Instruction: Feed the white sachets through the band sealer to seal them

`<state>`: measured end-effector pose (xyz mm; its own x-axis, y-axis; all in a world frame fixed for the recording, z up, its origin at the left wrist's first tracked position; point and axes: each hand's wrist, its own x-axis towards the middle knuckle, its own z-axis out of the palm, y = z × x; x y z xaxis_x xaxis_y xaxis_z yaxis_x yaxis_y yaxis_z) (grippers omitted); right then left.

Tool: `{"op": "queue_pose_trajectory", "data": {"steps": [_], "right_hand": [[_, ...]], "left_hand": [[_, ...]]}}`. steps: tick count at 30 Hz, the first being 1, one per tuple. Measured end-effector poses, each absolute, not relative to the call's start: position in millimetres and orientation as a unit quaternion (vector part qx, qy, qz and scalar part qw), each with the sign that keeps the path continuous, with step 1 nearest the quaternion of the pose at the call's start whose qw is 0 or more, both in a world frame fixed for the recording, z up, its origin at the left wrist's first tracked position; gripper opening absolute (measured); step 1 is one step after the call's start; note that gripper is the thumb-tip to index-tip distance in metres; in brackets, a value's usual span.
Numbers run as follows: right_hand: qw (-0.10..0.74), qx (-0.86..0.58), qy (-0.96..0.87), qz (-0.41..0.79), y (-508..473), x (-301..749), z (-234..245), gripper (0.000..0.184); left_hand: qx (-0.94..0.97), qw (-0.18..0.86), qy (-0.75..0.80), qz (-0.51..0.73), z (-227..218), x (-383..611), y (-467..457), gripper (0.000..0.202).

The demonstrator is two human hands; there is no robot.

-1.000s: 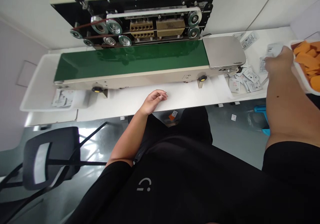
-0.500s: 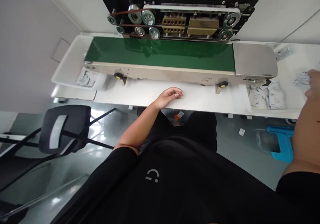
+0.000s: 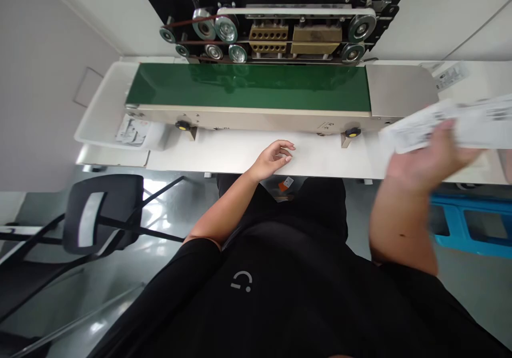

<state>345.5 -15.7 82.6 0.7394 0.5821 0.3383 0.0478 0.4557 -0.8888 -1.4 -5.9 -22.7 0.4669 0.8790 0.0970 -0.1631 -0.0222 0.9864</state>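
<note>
My left hand (image 3: pixel 273 160) rests at the front edge of the white table, just before the conveyor, with nothing in it and its fingers loosely curled and apart. On the right, my right hand (image 3: pixel 428 155) is raised over the table, somewhat smeared by motion. Its fingers grip white printed packets (image 3: pixel 420 126), which spread out toward the right edge of the view; I cannot tell how many there are. The belt sealing machine's green conveyor belt (image 3: pixel 248 86) runs left to right beyond my hands.
Pulleys and brass blocks (image 3: pixel 316 39) of the machine stand above the belt. A white bin (image 3: pixel 94 115) with packets sits at its left end. A black chair (image 3: pixel 106 208) is at left, a blue stool (image 3: pixel 472 230) at right. A small packet (image 3: pixel 288 182) lies below the table.
My right hand has come in from the right edge, lifting white printed packets over the table. My left hand stays at the table edge, its fingers a little more apart. The view has shifted slightly.
</note>
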Motion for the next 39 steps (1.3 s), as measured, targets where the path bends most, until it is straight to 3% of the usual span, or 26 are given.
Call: {"op": "queue_pose_trajectory", "data": {"steps": [2, 6, 13, 17, 24, 29, 35, 39], "right_hand": [[0.788, -0.424, -0.421, 0.147, -20, 280, 56, 0.071], [0.642, -0.464, -0.544, 0.279, -17, 202, 3, 0.059], [0.542, -0.441, -0.646, 0.307, 3, 203, -38, 0.043], [0.473, -0.459, -0.658, 0.365, 4, 203, -39, 0.033], [0.475, -0.493, -0.668, 0.292, 4, 199, -41, 0.030], [0.501, -0.492, -0.616, 0.358, 2, 200, -47, 0.036], [0.536, -0.495, -0.611, 0.307, 3, 200, -52, 0.036], [0.557, -0.516, -0.554, 0.341, -1, 199, -56, 0.039]], "left_hand": [[0.602, 0.621, 0.304, 0.399, -19, 9, -7, 0.061], [0.633, 0.591, 0.306, 0.396, -21, 22, 0, 0.080], [0.669, 0.480, 0.404, 0.399, -40, 7, 20, 0.044], [0.710, 0.408, 0.444, 0.365, -37, 3, 20, 0.038], [0.722, 0.354, 0.434, 0.406, -39, 7, 21, 0.032], [0.710, 0.397, 0.425, 0.398, -36, 6, 19, 0.035], [0.673, 0.389, 0.476, 0.412, -42, 5, 21, 0.028], [0.669, 0.398, 0.489, 0.393, -46, 4, 22, 0.037]]}}
